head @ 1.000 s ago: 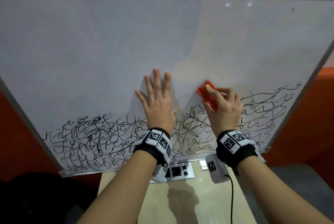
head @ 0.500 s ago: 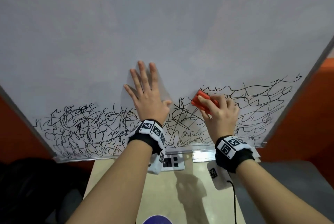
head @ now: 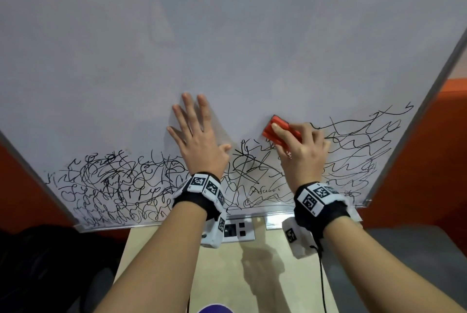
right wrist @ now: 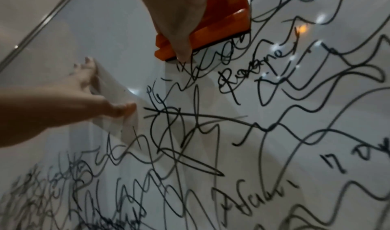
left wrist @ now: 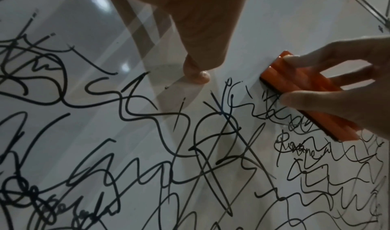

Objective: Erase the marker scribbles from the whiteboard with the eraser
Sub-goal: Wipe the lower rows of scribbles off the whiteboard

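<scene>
Head view, left to right: black marker scribbles (head: 113, 186) fill the bottom edge of the large white metal-framed whiteboard (head: 227, 47). At the band's middle the left hand (head: 197, 141) lies flat with fingers spread, bracing the board. The right hand (head: 303, 153) grips the orange ribbed plastic eraser (head: 280, 131), pressed at the scribbles' upper edge. It looks light and rigid, best pinched along its long sides.

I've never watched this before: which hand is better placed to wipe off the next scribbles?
The right hand, I'd say: it already grips the orange eraser against the whiteboard, at the scribbles' top edge. The left hand lies flat, holding nothing.
</scene>
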A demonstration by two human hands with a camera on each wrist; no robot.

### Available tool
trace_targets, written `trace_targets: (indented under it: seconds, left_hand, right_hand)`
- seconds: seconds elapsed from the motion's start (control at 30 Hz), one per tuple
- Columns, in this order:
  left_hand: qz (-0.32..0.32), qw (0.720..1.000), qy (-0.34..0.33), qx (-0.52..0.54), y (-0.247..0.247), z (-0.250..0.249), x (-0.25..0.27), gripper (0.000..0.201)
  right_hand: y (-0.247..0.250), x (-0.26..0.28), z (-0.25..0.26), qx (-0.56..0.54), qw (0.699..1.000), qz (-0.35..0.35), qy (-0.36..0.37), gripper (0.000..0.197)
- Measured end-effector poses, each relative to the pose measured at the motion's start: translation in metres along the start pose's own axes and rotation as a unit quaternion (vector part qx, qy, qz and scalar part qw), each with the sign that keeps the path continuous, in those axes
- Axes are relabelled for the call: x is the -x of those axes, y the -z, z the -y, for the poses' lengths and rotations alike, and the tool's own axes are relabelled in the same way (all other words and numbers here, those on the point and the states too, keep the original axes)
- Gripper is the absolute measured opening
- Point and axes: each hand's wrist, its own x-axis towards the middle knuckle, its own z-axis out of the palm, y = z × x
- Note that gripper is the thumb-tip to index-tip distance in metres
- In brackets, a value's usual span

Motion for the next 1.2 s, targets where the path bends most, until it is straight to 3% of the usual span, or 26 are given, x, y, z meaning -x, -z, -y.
trace_targets:
  seconds: [0.13, 0.3, 0.43, 0.67, 0.93, 1.07, 1.2]
  left_hand:
    - [-0.004, 1.000, -0.002, -0.006, -0.001, 0.002, 0.000, 0.147]
    - [-0.008, 1.000, 0.000, -0.007, -0.002, 0.001, 0.000, 0.146]
    - [-0.014, 1.000, -0.005, -0.006, -0.004, 0.004, 0.002, 0.143]
    - [-0.013, 1.000, 0.000, -0.005, -0.006, 0.000, 0.003, 0.141]
    - [-0.023, 1.000, 0.000, -0.005, -0.010, 0.000, 0.006, 0.142]
    - [-0.026, 1.000, 0.001, -0.006, -0.011, 0.000, 0.006, 0.142]
    - [-0.025, 1.000, 0.000, -0.005, -0.012, 0.000, 0.007, 0.141]
  right_hand:
    - [0.002, 0.013, -0.009, 0.001, 0.999, 0.026, 0.022, 0.046]
    - [0.003, -0.007, 0.000, -0.014, 0.998, 0.005, -0.054, 0.048]
    - [0.004, 0.015, 0.009, -0.021, 0.998, 0.054, -0.039, 0.047]
    - [0.012, 0.014, 0.004, -0.057, 0.982, 0.058, -0.170, 0.049]
    - [0.008, 0.004, 0.017, -0.081, 0.974, 0.034, -0.206, 0.045]
    - [0.013, 0.018, 0.008, -0.055, 0.982, 0.060, -0.169, 0.046]
    - [0.015, 0.001, 0.000, -0.054, 0.976, 0.039, -0.208, 0.045]
